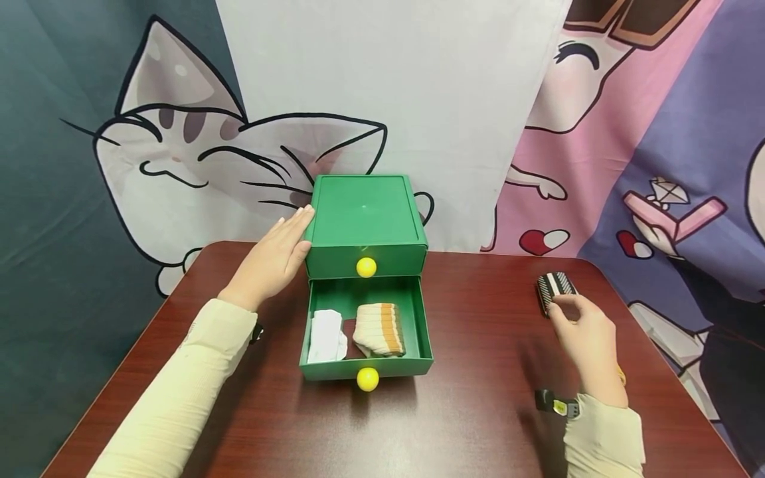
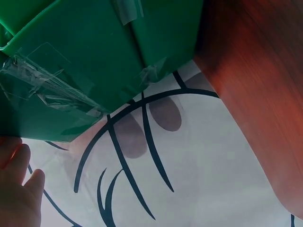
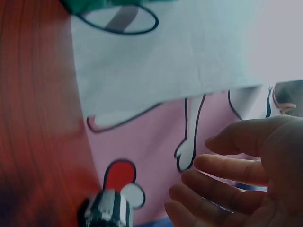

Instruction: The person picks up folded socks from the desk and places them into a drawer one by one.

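A green two-drawer box [image 1: 369,212] stands near the back of the table, its lower drawer [image 1: 412,318] pulled out. My left hand [image 1: 271,255] lies with straight fingers against the box's upper left side; in the left wrist view its fingers [image 2: 16,163] show at the lower left corner. At the right, my right hand [image 1: 586,338] hovers by a folded black-and-white striped cloth bundle [image 1: 554,285], the fingertips overlapping its near edge. From the right wrist the fingers [image 3: 227,189] look spread and relaxed, holding nothing, apart from the striped bundle [image 3: 111,210].
Inside the drawer lie a folded white cloth [image 1: 326,335], a cream cloth with orange stripes [image 1: 378,330] and a dark red one [image 1: 350,342] between them. Yellow ball knobs [image 1: 367,379] stick out in front. A cartoon-printed curtain [image 1: 448,133] hangs behind the brown table [image 1: 478,411].
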{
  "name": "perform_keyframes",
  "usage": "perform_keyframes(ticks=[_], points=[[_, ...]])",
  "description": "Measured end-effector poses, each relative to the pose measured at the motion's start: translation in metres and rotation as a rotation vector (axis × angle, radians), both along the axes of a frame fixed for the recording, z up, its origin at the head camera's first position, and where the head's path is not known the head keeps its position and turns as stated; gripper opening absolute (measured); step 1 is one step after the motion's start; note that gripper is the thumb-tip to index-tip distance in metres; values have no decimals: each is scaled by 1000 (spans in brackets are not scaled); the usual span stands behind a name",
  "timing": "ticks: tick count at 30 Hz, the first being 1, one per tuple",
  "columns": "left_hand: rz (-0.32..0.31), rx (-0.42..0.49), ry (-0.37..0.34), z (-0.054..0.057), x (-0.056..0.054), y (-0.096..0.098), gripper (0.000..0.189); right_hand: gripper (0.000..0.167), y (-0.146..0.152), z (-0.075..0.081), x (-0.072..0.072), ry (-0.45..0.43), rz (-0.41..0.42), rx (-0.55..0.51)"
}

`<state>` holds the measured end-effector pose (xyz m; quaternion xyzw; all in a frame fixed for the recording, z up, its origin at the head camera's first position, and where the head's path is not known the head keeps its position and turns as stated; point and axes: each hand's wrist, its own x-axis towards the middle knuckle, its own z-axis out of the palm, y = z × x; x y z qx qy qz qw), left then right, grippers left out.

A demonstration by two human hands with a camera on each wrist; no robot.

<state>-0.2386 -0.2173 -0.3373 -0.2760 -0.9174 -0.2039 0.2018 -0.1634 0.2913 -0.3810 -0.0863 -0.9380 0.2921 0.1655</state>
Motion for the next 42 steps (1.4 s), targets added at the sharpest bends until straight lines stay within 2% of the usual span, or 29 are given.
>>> perform_keyframes(ticks=[4,12,17,21,30,34,37,39,42], points=[[1,-6,5,-1,-1,1,60,35,15,-5,0,-37,-34,1],[0,-6,-2,-1,0,1,60,33,48,-19,2,-53,-28,50],[1,-5,-8,0,0,1,61,31,67,-28,4,-55,-60,54],[-1,-1,-5,-1,0,1,61,32,71,-28,5,-61,-75,52],[-7,8,5,-1,1,0,63,34,61,-20,6,-64,-29,36],[-7,11,4,-2,0,0,63,36,43,-9,6,-57,10,18],[-9,15,2,-2,-1,0,64,34,23,4,9,-19,72,3],[-9,13,4,-2,-2,-1,63,31,7,13,14,11,148,-29],[-11,11,4,-2,-2,0,62,27,-21,28,23,42,317,-138]])
